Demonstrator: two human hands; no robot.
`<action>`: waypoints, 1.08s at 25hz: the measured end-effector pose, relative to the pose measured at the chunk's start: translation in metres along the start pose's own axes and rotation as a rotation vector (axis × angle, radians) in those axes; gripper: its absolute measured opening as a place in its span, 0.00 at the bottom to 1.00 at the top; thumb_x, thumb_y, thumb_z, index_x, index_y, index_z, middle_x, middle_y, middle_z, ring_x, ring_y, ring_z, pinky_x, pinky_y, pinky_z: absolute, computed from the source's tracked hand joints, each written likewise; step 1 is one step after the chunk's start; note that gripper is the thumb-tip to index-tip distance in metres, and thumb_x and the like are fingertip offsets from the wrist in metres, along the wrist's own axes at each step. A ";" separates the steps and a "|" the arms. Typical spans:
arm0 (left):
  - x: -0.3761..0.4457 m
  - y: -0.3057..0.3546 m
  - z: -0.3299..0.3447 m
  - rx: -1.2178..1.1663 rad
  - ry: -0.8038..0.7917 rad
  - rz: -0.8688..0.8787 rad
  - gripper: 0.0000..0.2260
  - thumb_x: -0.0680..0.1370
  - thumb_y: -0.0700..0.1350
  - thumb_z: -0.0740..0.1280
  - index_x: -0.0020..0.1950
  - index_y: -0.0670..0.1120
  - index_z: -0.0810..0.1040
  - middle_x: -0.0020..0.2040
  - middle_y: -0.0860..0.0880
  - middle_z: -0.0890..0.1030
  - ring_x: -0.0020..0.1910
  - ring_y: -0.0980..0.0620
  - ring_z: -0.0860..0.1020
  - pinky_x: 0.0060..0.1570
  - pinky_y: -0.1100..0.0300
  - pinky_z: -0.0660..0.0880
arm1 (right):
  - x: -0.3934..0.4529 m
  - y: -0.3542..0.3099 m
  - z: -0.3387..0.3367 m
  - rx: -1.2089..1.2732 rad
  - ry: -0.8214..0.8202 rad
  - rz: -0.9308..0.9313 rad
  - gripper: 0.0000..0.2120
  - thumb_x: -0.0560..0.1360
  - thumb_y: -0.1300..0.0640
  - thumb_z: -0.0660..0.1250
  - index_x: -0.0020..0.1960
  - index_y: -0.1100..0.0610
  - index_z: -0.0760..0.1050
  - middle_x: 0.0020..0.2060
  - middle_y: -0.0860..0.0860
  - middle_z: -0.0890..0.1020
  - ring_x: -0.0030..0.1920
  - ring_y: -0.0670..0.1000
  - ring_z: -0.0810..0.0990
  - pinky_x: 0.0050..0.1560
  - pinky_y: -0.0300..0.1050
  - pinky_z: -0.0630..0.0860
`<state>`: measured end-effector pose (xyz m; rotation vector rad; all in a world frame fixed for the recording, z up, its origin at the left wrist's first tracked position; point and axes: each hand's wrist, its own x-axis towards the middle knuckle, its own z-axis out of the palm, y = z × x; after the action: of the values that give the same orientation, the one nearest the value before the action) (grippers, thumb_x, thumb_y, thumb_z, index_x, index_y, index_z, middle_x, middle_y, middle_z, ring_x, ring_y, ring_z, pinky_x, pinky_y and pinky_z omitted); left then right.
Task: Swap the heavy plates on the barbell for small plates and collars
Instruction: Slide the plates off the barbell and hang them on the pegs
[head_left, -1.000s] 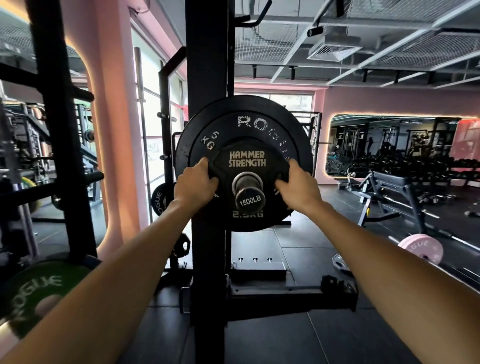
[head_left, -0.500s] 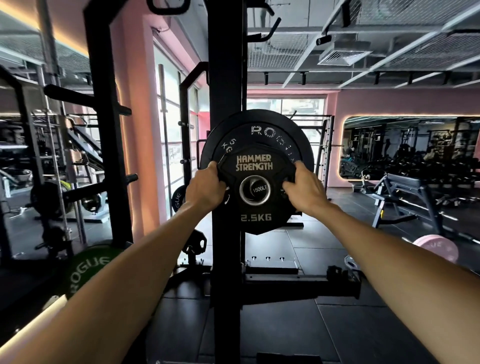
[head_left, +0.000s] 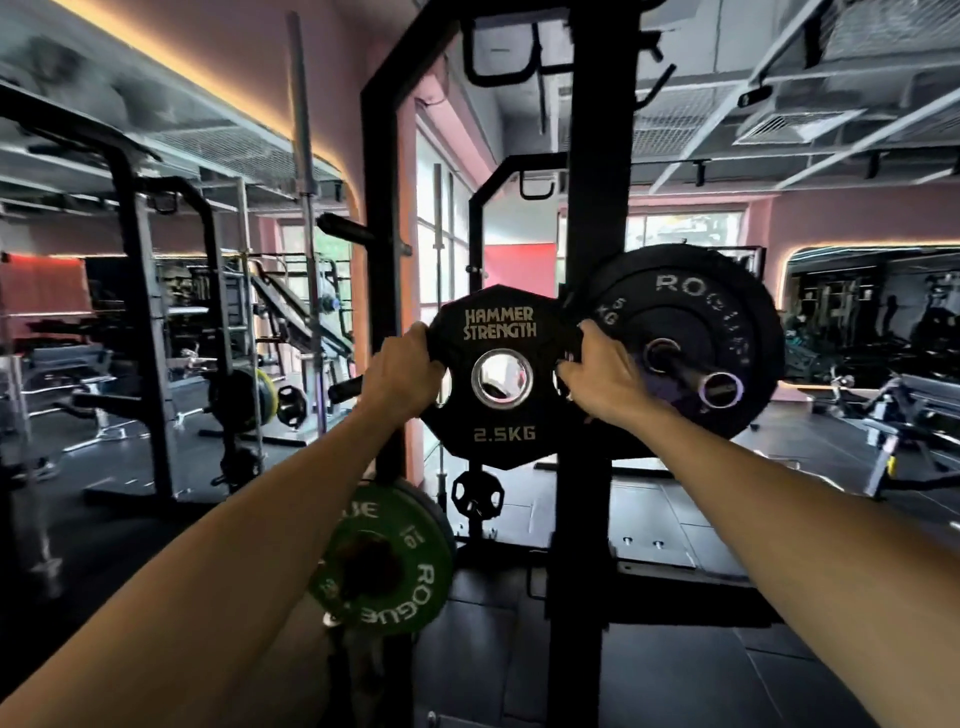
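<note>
Black 2.5 kg plate hides both hands' fingers behind.

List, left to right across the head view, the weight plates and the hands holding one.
Green plate → left hand → 2.5 kg plate → right hand → black 5 kg plate on the barbell.

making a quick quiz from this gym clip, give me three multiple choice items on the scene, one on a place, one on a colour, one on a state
1. Where is the 2.5 kg plate?
A. on the barbell sleeve
B. off the sleeve, held to its left
C. on the floor

2. What colour is the Rogue 10 plate low on the rack?
A. green
B. pink
C. blue

3. What remains on the barbell sleeve?
A. nothing
B. a collar only
C. a 5 kg Rogue plate

Key: B, left hand and right hand grip its edges; A, its face is green; C, the sleeve end pokes through it.
</note>
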<state>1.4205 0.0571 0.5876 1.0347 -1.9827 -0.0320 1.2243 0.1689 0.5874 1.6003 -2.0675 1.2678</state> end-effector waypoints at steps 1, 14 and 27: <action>-0.001 -0.021 -0.017 0.005 0.003 -0.008 0.12 0.73 0.40 0.63 0.56 0.40 0.72 0.51 0.36 0.80 0.52 0.33 0.78 0.45 0.48 0.72 | -0.001 -0.021 0.014 -0.001 -0.010 -0.010 0.11 0.74 0.56 0.64 0.55 0.57 0.68 0.49 0.59 0.79 0.50 0.63 0.78 0.47 0.53 0.75; 0.037 -0.224 -0.117 0.086 0.037 -0.083 0.12 0.73 0.41 0.62 0.56 0.42 0.74 0.48 0.40 0.81 0.48 0.38 0.79 0.44 0.49 0.77 | 0.033 -0.185 0.170 0.114 -0.093 -0.106 0.09 0.75 0.57 0.63 0.54 0.57 0.67 0.41 0.54 0.76 0.42 0.58 0.77 0.42 0.53 0.75; 0.189 -0.380 -0.076 0.134 0.053 0.063 0.09 0.74 0.41 0.63 0.53 0.40 0.73 0.50 0.36 0.80 0.52 0.34 0.78 0.43 0.52 0.70 | 0.162 -0.224 0.325 0.145 -0.013 -0.100 0.08 0.74 0.57 0.62 0.52 0.56 0.68 0.42 0.54 0.78 0.42 0.58 0.79 0.44 0.54 0.77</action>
<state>1.6711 -0.2931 0.6185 1.0464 -1.9890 0.1623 1.4595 -0.1868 0.6052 1.7540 -1.9155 1.4033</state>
